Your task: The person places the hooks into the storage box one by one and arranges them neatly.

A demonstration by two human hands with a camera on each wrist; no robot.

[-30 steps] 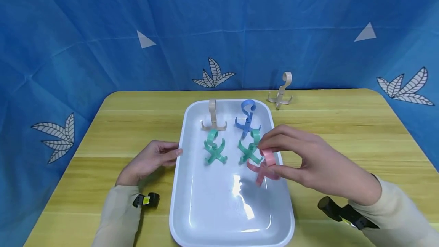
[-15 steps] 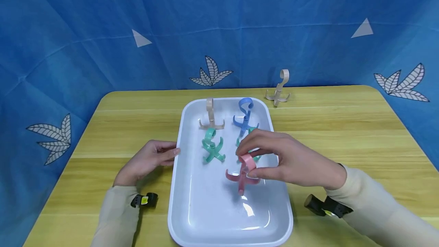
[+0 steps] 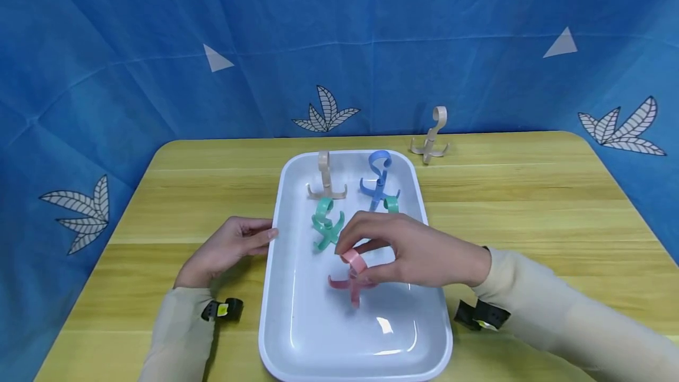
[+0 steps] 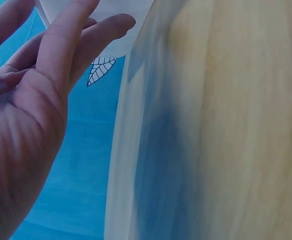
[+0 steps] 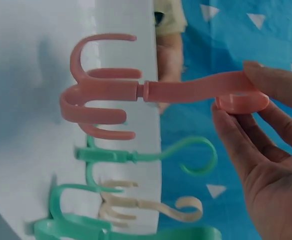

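A pink four-prong rotating hook (image 3: pixel 354 289) is pinched by its curved top in my right hand (image 3: pixel 416 252), low over the middle of the white tray (image 3: pixel 318 335). Its prongs (image 5: pixel 103 91) point down at the tray floor; whether they touch it I cannot tell. My left hand (image 3: pixel 228 249) grips the tray's left rim, thumb on the edge. Inside the tray stand a beige hook (image 3: pixel 326 184), a blue hook (image 3: pixel 379 186) and a green hook (image 3: pixel 328 232). Another green hook (image 3: pixel 391 204) is mostly hidden behind my right hand.
One more beige hook (image 3: pixel 431 139) stands on the wooden table (image 3: pixel 530 193) beyond the tray's far right corner. A blue cloth (image 3: pixel 424 16) with leaf and triangle prints hangs behind the table and along its sides.
My right hand has carried the pink hook leftward, from the tray's right edge to its middle, and slightly toward me. The left hand keeps its hold on the rim.
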